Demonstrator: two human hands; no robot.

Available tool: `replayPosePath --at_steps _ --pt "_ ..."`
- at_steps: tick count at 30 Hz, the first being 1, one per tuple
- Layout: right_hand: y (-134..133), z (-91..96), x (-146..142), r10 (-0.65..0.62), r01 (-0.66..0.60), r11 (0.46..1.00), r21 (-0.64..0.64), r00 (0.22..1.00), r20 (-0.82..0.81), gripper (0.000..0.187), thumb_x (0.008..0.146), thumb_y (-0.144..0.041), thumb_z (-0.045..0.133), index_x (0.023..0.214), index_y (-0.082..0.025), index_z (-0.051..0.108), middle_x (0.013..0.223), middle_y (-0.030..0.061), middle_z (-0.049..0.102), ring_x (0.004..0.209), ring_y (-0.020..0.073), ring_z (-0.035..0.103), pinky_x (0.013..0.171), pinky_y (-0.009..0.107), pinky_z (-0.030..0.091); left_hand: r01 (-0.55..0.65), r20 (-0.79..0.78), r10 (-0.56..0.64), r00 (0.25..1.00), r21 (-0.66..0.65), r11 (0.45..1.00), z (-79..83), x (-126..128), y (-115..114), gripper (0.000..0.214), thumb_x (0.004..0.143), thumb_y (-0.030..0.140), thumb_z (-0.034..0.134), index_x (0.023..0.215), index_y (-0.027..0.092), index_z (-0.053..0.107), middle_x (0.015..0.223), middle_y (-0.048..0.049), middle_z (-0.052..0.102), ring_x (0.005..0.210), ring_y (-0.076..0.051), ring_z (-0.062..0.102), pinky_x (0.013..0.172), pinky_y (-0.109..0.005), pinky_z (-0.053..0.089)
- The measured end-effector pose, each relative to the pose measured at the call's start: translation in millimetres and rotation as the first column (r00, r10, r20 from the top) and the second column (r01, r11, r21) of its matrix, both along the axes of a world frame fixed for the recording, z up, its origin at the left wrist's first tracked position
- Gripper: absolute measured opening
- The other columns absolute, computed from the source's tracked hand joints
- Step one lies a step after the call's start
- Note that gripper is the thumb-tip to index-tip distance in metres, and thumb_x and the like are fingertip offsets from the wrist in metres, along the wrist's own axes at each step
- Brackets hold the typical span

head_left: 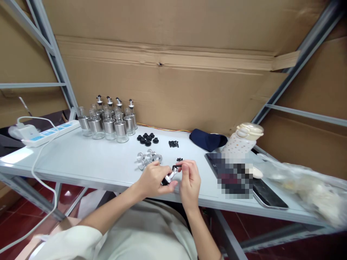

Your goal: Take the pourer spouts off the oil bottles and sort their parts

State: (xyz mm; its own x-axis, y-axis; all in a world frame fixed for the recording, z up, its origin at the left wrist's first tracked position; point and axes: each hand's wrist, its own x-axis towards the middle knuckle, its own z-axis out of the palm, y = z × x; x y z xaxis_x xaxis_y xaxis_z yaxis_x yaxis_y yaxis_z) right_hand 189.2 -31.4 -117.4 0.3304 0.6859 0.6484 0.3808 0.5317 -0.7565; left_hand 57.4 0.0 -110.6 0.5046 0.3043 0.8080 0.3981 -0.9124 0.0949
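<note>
My left hand (155,180) is closed around a bottle pourer (170,177), silver with a black base, tilted with its tip toward the upper right. At that tip my right hand (189,182) pinches a small black cap piece (176,166), which touches the spout. Whether the cap is fastened there I cannot tell. Just beyond my left hand lie several silver spout parts (148,156). Farther back is a group of black stoppers (148,139). A row of small black pieces (173,144) sits to their right, and a few tiny black bits (179,159) lie behind my right hand.
Glass bottles with steel sleeves (109,127) stand at the back left, several topped with pourers. A power strip (51,133) with a white cable occupies the left edge. On the right are a navy cap (208,140), a dotted tumbler (240,141), a phone (268,193) and a plastic bag (311,187).
</note>
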Motion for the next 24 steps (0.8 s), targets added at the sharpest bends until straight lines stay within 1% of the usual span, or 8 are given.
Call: replayPosePath --at_steps 3,5,7,9,12,16,19,24 --pt "15 24.2 17 0.012 -0.006 0.995 -0.098 0.998 0.058 0.030 0.090 -0.036 0.041 0.076 -0.018 0.061 0.062 -0.0006 0.054 0.061 0.0137 0.054 0.061 0.025 0.043 -0.042 0.073 0.041 0.996 0.006 0.999 3.0 -2 -1 0.021 0.085 0.031 0.039 0.068 0.019 0.043 0.050 0.0033 0.049 0.044 -0.011 0.040 0.051 -0.026 0.033" --pt "33 43.3 32 0.008 0.032 0.980 -0.197 0.979 0.201 0.026 0.087 -0.034 0.048 0.078 -0.017 0.064 0.066 0.0017 0.062 0.062 0.0144 0.057 0.060 0.024 0.043 -0.062 0.101 0.062 0.993 -0.003 0.998 3.7 -2 -1 0.019 0.084 0.030 0.040 0.070 0.019 0.044 0.051 0.0031 0.049 0.046 -0.011 0.039 0.051 -0.025 0.034" --pt "58 58.1 46 0.023 0.149 0.925 -0.351 0.898 0.440 0.020 0.084 -0.027 0.052 0.080 -0.015 0.067 0.070 0.0036 0.068 0.066 0.0148 0.062 0.066 0.024 0.043 -0.064 0.108 0.065 0.992 -0.011 0.998 3.6 -2 -1 0.017 0.084 0.030 0.041 0.070 0.019 0.044 0.051 0.0035 0.049 0.046 -0.011 0.038 0.051 -0.025 0.034" --pt "84 64.2 58 0.051 0.357 0.824 -0.440 0.727 0.685 0.019 0.081 -0.014 0.051 0.085 -0.016 0.070 0.081 0.0058 0.071 0.080 0.0159 0.065 0.074 0.022 0.043 -0.058 0.105 0.058 0.993 -0.006 0.998 3.1 -2 -1 0.017 0.083 0.029 0.042 0.070 0.019 0.044 0.051 0.0038 0.049 0.046 -0.011 0.037 0.051 -0.025 0.034" --pt "115 58.5 67 0.054 0.463 0.755 -0.464 0.662 0.748 0.024 0.075 -0.005 0.051 0.083 -0.012 0.072 0.093 0.0154 0.071 0.092 0.0242 0.064 0.076 0.027 0.043 -0.055 0.098 0.055 0.994 0.001 0.998 2.1 -1 -1 0.016 0.083 0.028 0.042 0.069 0.019 0.044 0.051 0.0039 0.048 0.046 -0.011 0.037 0.051 -0.025 0.033" --pt "135 43.4 70 0.094 0.528 0.690 -0.495 0.614 0.784 0.026 0.070 -0.001 0.053 0.085 -0.007 0.073 0.096 0.0250 0.068 0.093 0.0301 0.065 0.073 0.030 0.044 -0.062 0.089 0.063 0.994 -0.012 0.998 1.5 -1 0 0.017 0.082 0.028 0.042 0.068 0.019 0.044 0.050 0.0039 0.048 0.045 -0.010 0.036 0.051 -0.025 0.033" --pt "141 35.0 69 0.134 0.526 0.680 -0.510 0.595 0.793 0.028 0.069 -0.001 0.052 0.087 -0.006 0.073 0.097 0.0256 0.068 0.093 0.0289 0.065 0.074 0.028 0.043 -0.060 0.081 0.061 0.995 -0.018 0.998 2.0 0 0 0.016 0.081 0.028 0.043 0.068 0.019 0.044 0.050 0.0041 0.049 0.045 -0.010 0.036 0.051 -0.025 0.033" --pt "148 25.0 68 0.181 0.460 0.712 -0.531 0.610 0.772 0.030 0.073 -0.002 0.049 0.089 -0.006 0.073 0.095 0.0225 0.070 0.094 0.0255 0.064 0.076 0.024 0.042 -0.053 0.086 0.055 0.995 -0.020 0.998 2.6 0 0 0.015 0.081 0.027 0.044 0.068 0.019 0.045 0.050 0.0042 0.049 0.045 -0.010 0.037 0.051 -0.025 0.033"
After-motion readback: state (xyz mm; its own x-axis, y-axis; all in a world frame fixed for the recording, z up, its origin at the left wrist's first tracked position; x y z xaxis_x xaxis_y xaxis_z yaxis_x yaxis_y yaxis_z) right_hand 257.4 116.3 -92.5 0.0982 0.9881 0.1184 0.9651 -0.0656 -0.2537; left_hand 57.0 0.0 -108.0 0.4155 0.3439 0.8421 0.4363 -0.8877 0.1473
